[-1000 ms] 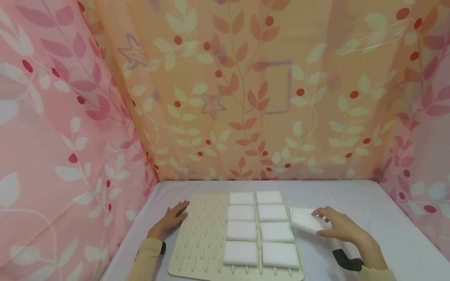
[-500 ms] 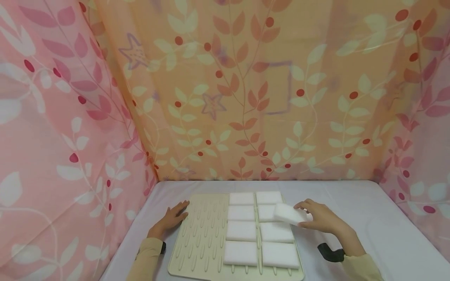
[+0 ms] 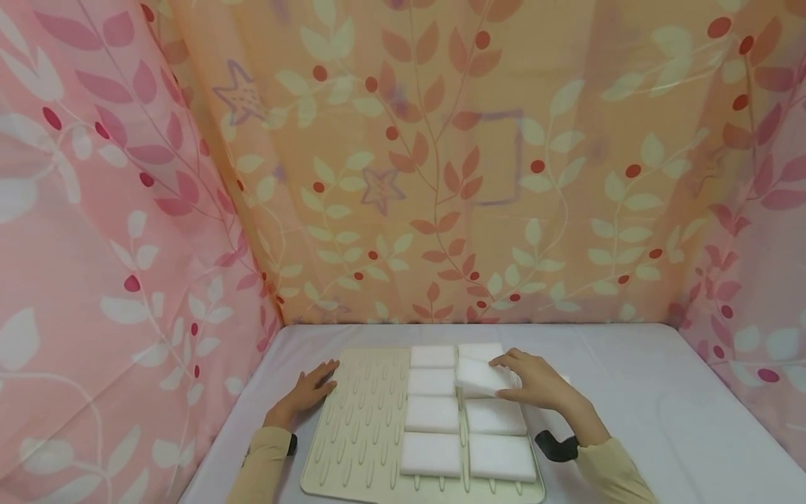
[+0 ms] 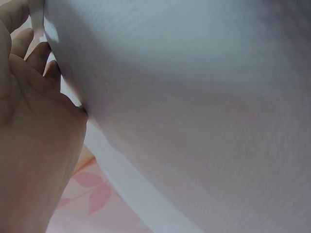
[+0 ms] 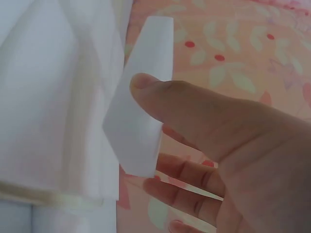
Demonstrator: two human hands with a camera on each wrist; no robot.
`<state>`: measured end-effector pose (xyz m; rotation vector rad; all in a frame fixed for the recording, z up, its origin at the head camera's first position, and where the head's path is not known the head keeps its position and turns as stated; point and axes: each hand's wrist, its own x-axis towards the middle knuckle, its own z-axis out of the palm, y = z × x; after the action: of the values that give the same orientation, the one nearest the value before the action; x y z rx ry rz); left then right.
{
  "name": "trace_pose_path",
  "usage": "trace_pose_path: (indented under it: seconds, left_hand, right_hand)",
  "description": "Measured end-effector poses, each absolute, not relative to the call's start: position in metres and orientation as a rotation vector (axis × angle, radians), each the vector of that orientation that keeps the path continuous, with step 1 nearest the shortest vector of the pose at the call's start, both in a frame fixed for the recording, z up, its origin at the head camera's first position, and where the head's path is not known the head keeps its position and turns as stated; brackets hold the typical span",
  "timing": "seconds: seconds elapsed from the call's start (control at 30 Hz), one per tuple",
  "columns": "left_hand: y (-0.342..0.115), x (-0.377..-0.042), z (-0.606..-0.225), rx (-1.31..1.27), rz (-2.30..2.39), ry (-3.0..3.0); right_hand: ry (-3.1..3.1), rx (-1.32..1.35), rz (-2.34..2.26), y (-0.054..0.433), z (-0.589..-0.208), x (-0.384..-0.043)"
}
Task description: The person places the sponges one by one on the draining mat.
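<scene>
My right hand (image 3: 535,381) pinches a white sponge block (image 3: 481,374) between thumb and fingers, over the far part of the right-hand column of blocks. In the right wrist view the thumb presses one face of the sponge block (image 5: 141,107), which is held apart from the mat at left. A cream ridged mat (image 3: 352,420) lies on the table, with two columns of similar white sponge blocks (image 3: 431,453) on its right part. My left hand (image 3: 308,390) rests at the mat's left edge, fingers extended; its fingertips are partly hidden in the left wrist view.
A white cloth covers the table (image 3: 680,406). Floral curtains (image 3: 428,210) enclose the back and both sides. A small white piece (image 3: 565,380) shows behind the right wrist. The mat's left part shows bare raised ridges.
My right hand has carried the sponge block leftward, from the table right of the mat to over the far right-column blocks. The left hand has stayed in place.
</scene>
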<state>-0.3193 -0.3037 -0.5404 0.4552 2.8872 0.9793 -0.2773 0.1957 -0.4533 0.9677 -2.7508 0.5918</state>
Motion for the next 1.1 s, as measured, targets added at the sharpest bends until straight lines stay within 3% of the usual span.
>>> trace_pose_path:
  seconds: [1.1]
  left_hand:
    - [-0.303,-0.318,-0.539,0.481,0.978,2.894]
  right_hand:
    - [-2.666,1.012,0.589,0.087,-0.467,-0.307]
